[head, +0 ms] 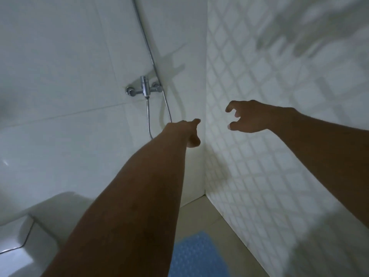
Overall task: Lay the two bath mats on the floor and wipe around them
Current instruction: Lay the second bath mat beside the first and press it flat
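A blue bath mat (196,255) with a bumpy surface lies flat on the beige floor at the bottom centre, partly hidden by my left forearm. Only this one mat shows. My left hand (187,131) is stretched out toward the wall corner, its fingers loosely curled and holding nothing. My right hand (247,116) is raised at the same height in front of the patterned wall, fingers bent like a claw around empty air. Both hands are well above the mat and touch nothing.
A chrome shower mixer (144,89) with a looping metal hose (148,120) is fixed on the white tiled wall ahead. A white toilet (26,232) stands at the lower left. The diamond-patterned wall (279,176) closes the right side.
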Demonstrator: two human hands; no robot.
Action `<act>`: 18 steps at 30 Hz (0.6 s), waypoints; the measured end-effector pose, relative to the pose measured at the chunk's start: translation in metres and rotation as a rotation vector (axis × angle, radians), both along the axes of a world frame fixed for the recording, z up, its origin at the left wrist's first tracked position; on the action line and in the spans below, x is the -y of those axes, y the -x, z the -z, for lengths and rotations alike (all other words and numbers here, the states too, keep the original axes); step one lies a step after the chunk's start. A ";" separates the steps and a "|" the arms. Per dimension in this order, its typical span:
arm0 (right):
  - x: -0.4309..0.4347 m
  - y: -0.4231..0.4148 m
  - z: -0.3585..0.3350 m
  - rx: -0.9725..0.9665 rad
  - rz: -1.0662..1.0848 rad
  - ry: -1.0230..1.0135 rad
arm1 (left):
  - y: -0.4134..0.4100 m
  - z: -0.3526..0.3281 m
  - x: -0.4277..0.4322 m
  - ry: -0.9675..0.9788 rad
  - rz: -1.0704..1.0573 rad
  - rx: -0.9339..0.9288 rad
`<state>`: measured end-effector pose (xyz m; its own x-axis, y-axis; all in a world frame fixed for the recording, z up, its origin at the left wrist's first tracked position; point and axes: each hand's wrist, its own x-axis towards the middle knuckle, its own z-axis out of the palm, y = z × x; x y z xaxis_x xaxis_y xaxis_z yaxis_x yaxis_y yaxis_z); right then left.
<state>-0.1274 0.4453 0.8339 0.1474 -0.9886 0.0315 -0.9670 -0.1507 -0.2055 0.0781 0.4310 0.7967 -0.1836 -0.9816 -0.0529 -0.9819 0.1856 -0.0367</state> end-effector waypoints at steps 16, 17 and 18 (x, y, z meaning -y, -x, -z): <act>-0.220 0.131 -0.077 -0.140 0.857 0.066 | 0.225 -0.077 -0.067 0.098 0.947 -0.269; -0.250 0.136 -0.082 -0.144 0.917 0.066 | 0.241 -0.081 -0.088 0.098 1.010 -0.273; -0.281 0.139 -0.087 -0.143 0.979 0.068 | 0.255 -0.084 -0.111 0.096 1.068 -0.276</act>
<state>-0.2664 0.7266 0.9208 -0.7264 -0.6732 0.1387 -0.6865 0.7206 -0.0977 -0.1765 0.5417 0.8805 -0.9323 -0.3090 0.1878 -0.2950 0.9503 0.0991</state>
